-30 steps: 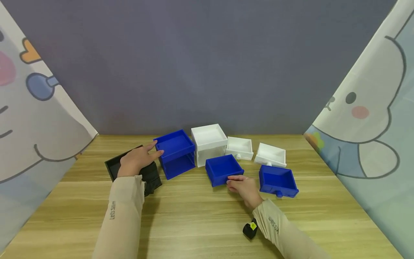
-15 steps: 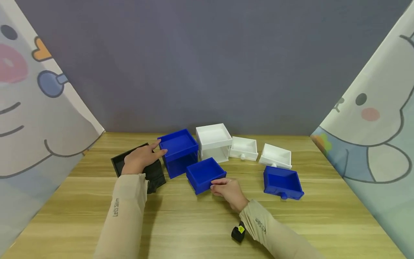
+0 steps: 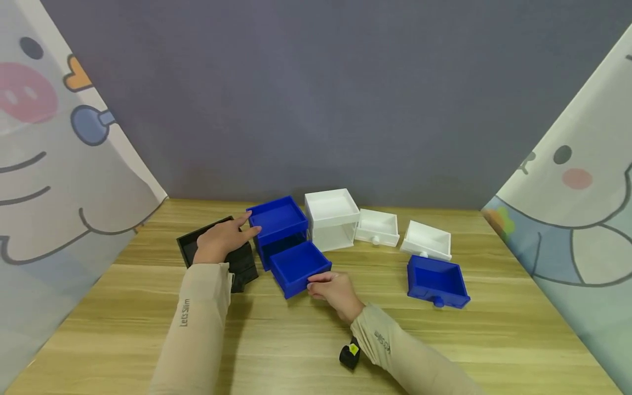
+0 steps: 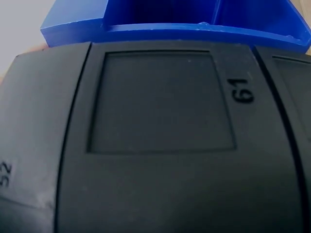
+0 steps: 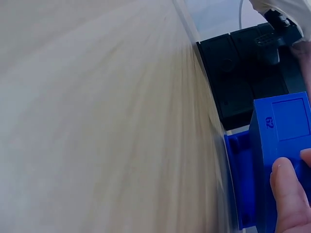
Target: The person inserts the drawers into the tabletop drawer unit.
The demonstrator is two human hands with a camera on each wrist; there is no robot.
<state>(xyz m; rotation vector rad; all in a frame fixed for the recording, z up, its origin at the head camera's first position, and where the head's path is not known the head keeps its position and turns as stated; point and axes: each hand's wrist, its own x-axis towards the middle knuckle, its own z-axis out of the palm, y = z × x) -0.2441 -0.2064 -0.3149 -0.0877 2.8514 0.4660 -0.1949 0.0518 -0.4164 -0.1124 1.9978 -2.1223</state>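
My left hand (image 3: 223, 238) rests at the left edge of a blue drawer case (image 3: 278, 219), thumb and index finger spread and touching its top. The case has a tray-like top and an open front. My right hand (image 3: 337, 293) pinches the front of a blue drawer (image 3: 299, 264), marked 62 in the right wrist view. The drawer's rear meets the case's opening; how deep it sits cannot be told. Under my left forearm lies a black drawer unit (image 3: 243, 263), partly hidden. Its numbered fronts, 61 and 52, fill the left wrist view, with blue plastic (image 4: 194, 36) behind.
A white case (image 3: 332, 219) stands right of the blue one. Two white drawers, one nearer (image 3: 377, 225) and one farther right (image 3: 427, 239), lie beside it. Another blue drawer (image 3: 437, 280) sits at the right. A grey backdrop (image 3: 326, 99) closes off the table's rear.
My right hand has moved the blue drawer leftward, from in front of the white case to the blue case's opening. My left hand stays on the blue case. The head view has shifted slightly.
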